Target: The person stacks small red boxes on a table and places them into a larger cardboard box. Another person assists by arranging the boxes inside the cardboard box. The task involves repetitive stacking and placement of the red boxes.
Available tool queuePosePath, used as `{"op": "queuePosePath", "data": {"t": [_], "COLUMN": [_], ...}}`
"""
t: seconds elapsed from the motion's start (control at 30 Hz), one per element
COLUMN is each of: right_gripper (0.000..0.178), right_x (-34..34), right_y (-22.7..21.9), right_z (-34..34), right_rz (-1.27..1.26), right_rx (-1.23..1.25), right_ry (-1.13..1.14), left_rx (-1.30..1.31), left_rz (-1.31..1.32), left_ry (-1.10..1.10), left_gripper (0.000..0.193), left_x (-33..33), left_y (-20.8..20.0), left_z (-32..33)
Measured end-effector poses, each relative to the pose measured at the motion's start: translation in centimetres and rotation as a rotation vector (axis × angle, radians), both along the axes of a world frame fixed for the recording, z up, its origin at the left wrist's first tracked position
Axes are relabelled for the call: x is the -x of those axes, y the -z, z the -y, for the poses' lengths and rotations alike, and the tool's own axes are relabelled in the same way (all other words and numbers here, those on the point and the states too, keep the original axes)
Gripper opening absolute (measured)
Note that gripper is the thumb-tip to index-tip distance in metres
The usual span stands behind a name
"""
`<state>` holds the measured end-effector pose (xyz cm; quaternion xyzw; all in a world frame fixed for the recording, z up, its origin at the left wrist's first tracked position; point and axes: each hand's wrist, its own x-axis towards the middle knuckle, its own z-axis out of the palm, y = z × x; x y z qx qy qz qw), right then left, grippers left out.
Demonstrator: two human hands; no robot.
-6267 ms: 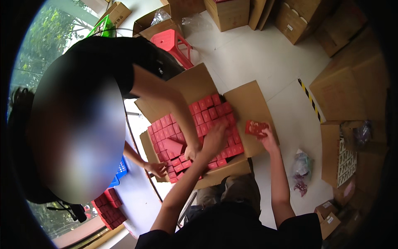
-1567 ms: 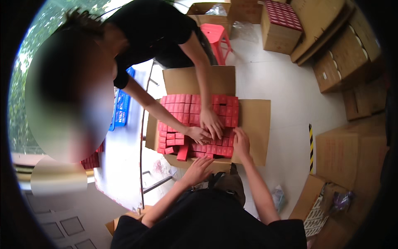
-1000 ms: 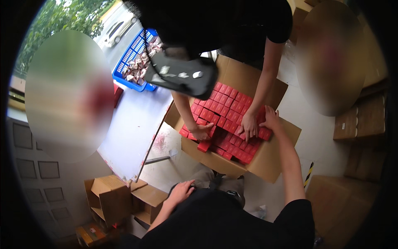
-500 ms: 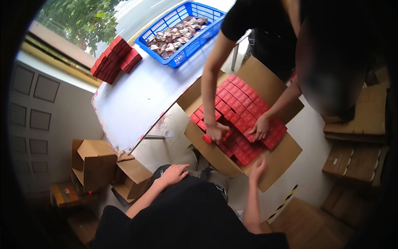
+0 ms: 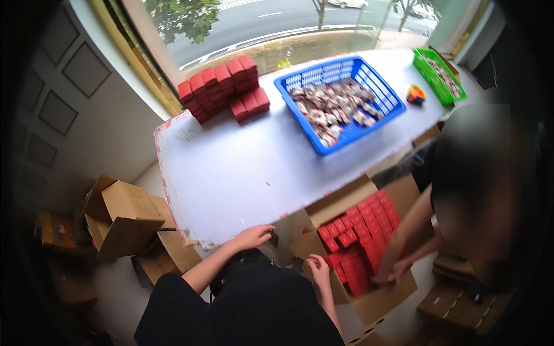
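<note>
Table [image 5: 225,167] now faces us; our left hand [image 5: 252,237] hangs apparently empty beside it, right hand [image 5: 319,271] empty beside carton [image 5: 375,303]; only the co-worker [image 5: 412,225] works the boxes [image 5: 375,225].

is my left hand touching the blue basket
Apart. The head view shows a broad stretch of white tabletop between your left hand and the blue basket.

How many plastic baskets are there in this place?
2: a large blue basket toward the window side of the white table, and a smaller green basket at the table's far right end. Others may be hidden from view.
</note>
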<state>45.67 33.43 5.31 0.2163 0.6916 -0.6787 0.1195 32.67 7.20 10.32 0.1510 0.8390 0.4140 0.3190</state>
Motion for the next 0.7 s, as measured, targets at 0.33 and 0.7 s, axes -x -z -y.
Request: {"op": "queuePosePath", "data": {"t": [0.33, 0.7], "right_gripper": [0.046, 0.093], "right_x": [41.7, 60.6], "right_y": [-1.1, 0.5], "right_z": [15.3, 23.4], "right_rz": [-0.522, -0.163], "right_rx": [-0.625, -0.674], "right_ry": [-0.414, -0.335], "left_rx": [-0.499, -0.376], "left_rz": [0.133, 0.041], "left_ry": [-0.961, -1.262], "left_gripper": [0.051, 0.051], "left_x": [24.4, 41.2], "left_y": [5.0, 11.5], "left_z": [13.4, 12.4]}}
